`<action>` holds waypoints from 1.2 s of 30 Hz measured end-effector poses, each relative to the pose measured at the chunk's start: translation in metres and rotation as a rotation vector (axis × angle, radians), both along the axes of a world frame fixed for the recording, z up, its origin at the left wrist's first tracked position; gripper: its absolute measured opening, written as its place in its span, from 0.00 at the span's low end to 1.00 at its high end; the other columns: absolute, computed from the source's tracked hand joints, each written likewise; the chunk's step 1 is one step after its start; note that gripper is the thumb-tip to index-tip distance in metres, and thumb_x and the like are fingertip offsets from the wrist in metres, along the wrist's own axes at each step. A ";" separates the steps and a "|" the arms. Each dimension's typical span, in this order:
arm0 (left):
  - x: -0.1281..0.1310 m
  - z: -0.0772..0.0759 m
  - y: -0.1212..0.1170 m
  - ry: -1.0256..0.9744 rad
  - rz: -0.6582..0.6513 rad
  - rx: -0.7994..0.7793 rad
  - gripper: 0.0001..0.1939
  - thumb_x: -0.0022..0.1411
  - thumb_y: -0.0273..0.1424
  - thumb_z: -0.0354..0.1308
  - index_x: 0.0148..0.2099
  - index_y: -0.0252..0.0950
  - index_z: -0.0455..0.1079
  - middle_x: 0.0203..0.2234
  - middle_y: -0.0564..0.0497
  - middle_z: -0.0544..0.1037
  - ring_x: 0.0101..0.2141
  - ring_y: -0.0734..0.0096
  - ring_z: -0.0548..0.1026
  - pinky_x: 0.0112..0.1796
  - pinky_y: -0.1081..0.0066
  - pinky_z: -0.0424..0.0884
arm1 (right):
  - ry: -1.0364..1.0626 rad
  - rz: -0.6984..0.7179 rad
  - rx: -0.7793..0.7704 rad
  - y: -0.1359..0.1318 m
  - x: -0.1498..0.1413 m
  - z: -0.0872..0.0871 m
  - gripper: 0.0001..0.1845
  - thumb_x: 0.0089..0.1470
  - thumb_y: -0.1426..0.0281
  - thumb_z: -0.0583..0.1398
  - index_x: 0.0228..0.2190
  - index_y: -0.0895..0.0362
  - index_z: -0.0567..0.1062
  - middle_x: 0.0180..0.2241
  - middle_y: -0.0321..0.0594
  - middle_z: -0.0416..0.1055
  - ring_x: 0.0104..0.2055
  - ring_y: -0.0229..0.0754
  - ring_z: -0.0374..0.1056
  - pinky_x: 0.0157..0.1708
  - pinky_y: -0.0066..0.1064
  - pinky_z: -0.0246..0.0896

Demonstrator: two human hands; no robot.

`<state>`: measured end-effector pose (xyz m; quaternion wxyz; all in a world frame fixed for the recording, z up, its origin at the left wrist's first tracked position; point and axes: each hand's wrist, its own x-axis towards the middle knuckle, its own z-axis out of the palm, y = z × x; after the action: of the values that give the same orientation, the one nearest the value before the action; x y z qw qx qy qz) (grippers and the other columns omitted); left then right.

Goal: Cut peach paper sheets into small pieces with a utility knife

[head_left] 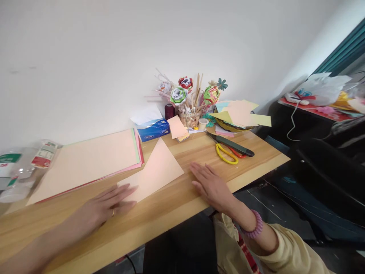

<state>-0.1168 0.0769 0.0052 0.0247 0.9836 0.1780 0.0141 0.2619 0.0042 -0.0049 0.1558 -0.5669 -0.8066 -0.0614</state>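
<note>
Pale-peach, angular paper sheet lies on light-brown wood-grain table, left hand loosely extended over its left end, right hand flat, released, just beside; likely an aligning or folding step, next calling for steady fingertips.

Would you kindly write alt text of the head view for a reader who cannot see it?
A person's left hand touches a pale peach paper on a wooden table, the right hand palm-down beside it. Beyond are stacked colored sheets, paper flowers and scissors.
</note>
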 end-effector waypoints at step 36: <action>0.207 -0.006 0.006 0.049 0.262 -0.103 0.28 0.69 0.41 0.36 0.64 0.30 0.50 0.64 0.36 0.44 0.63 0.49 0.39 0.56 0.42 0.43 | 0.084 -0.290 -0.064 -0.065 0.064 0.033 0.30 0.61 0.65 0.46 0.62 0.54 0.44 0.46 0.48 0.64 0.35 0.45 0.70 0.30 0.35 0.69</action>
<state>0.0900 0.0834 -0.0012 0.0690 0.9494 0.3060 -0.0158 0.3259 -0.0613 0.0283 0.1605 -0.6843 -0.7106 -0.0338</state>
